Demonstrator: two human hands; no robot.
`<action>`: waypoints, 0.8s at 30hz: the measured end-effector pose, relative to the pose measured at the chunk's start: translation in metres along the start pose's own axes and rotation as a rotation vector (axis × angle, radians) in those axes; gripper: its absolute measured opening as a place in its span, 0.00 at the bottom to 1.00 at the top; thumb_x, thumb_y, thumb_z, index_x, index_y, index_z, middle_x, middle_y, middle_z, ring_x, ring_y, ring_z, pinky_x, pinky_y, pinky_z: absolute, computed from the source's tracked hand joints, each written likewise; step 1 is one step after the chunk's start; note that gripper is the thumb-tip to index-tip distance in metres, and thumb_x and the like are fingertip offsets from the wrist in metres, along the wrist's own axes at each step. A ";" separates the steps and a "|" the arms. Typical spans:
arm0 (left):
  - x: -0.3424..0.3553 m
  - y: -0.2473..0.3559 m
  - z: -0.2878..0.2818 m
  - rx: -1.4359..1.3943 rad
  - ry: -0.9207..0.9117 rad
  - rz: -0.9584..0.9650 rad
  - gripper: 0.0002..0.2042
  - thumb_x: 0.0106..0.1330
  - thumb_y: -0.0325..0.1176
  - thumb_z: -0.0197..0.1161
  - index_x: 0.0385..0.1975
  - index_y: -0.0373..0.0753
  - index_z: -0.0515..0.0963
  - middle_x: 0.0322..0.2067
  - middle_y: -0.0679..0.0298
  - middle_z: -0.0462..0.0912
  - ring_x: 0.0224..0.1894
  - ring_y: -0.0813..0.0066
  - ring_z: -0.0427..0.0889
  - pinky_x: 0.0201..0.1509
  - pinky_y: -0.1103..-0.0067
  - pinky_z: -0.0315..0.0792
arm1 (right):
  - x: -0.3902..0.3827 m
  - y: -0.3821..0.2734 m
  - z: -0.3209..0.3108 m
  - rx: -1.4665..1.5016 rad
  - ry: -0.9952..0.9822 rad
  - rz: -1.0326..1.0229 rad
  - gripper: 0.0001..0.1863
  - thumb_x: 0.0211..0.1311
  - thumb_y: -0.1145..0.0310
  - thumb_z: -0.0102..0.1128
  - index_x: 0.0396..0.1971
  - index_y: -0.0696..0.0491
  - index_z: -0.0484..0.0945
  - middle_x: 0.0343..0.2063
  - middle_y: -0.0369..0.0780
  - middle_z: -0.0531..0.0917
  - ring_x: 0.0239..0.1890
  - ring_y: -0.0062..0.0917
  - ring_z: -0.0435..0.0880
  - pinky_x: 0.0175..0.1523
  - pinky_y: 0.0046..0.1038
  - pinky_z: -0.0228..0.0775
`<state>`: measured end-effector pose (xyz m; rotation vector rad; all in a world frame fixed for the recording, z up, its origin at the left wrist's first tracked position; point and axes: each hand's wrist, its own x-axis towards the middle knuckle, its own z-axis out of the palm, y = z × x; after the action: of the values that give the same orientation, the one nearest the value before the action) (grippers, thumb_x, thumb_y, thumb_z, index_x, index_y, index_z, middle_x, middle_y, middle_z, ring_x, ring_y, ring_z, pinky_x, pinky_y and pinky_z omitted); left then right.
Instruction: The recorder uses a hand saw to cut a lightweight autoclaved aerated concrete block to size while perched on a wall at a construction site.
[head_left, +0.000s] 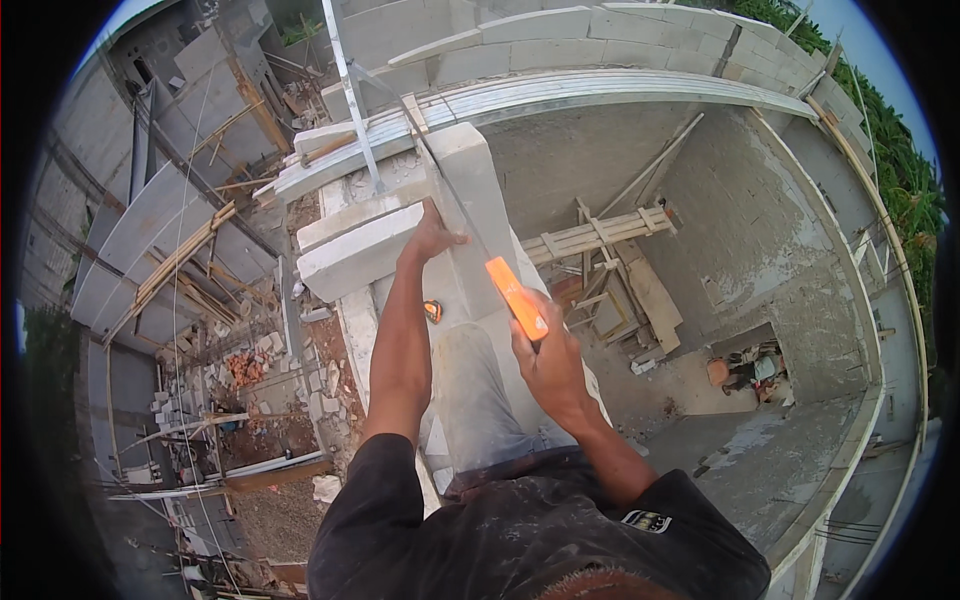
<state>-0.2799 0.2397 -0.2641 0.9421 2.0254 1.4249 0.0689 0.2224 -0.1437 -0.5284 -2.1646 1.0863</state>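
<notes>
In my right hand [552, 355] is a handsaw with an orange handle [518, 298], my fingers wrapped round the grip. Its long thin blade [455, 190] slants up and away to the left, along a large pale lightweight concrete block [468, 165]. My left hand [432, 235] presses on the blocks left of the blade, its thumb and a finger spread apart; the other fingers are partly hidden. Beside that hand lies a white-faced concrete block [362, 252]. An orange and black tape measure [432, 311] rests near my knee.
I am high on a narrow platform, with a deep walled room [700, 330] dropping away at right. Long metal channels [600, 88] cross ahead, beside an upright metal bar [352, 100]. Rubble [245, 370] lies far below at left. Wooden scaffolding [600, 238] stands inside the room.
</notes>
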 end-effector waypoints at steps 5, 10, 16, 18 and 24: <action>0.006 0.004 0.014 -0.112 -0.078 0.019 0.42 0.44 0.24 0.80 0.55 0.36 0.55 0.54 0.49 0.74 0.57 0.59 0.76 0.64 0.69 0.73 | -0.091 0.003 -0.049 -0.001 0.009 0.100 0.23 0.66 0.74 0.61 0.59 0.59 0.68 0.54 0.52 0.79 0.55 0.44 0.82 0.59 0.36 0.74; 0.001 -0.012 0.017 -0.101 -0.047 0.085 0.46 0.44 0.23 0.80 0.61 0.36 0.53 0.58 0.51 0.71 0.61 0.59 0.72 0.69 0.68 0.67 | 0.043 -0.008 -0.006 -0.050 0.044 -0.130 0.22 0.68 0.72 0.61 0.58 0.58 0.65 0.50 0.55 0.81 0.45 0.52 0.84 0.43 0.42 0.79; -0.002 -0.010 0.013 -0.140 -0.041 0.071 0.50 0.43 0.24 0.82 0.63 0.36 0.51 0.60 0.51 0.70 0.63 0.60 0.71 0.70 0.69 0.66 | -0.063 0.006 -0.034 -0.109 -0.009 -0.014 0.26 0.65 0.71 0.63 0.60 0.58 0.65 0.54 0.54 0.80 0.52 0.49 0.84 0.53 0.40 0.79; -0.003 0.013 0.018 -0.128 -0.080 -0.006 0.49 0.43 0.23 0.82 0.62 0.36 0.51 0.60 0.51 0.70 0.63 0.60 0.71 0.70 0.69 0.66 | -0.101 -0.003 -0.062 -0.102 0.005 0.038 0.25 0.65 0.72 0.63 0.59 0.59 0.66 0.54 0.55 0.80 0.52 0.49 0.84 0.53 0.41 0.79; -0.012 0.010 0.021 -0.185 -0.086 -0.015 0.46 0.43 0.23 0.83 0.58 0.36 0.54 0.58 0.49 0.72 0.63 0.61 0.72 0.69 0.69 0.67 | 0.037 -0.005 -0.006 0.016 -0.020 0.031 0.21 0.68 0.69 0.62 0.56 0.56 0.67 0.49 0.54 0.82 0.43 0.53 0.84 0.43 0.42 0.78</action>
<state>-0.2546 0.2454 -0.2616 0.8917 1.8001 1.5071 0.0464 0.2450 -0.1228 -0.5482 -2.1694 1.1293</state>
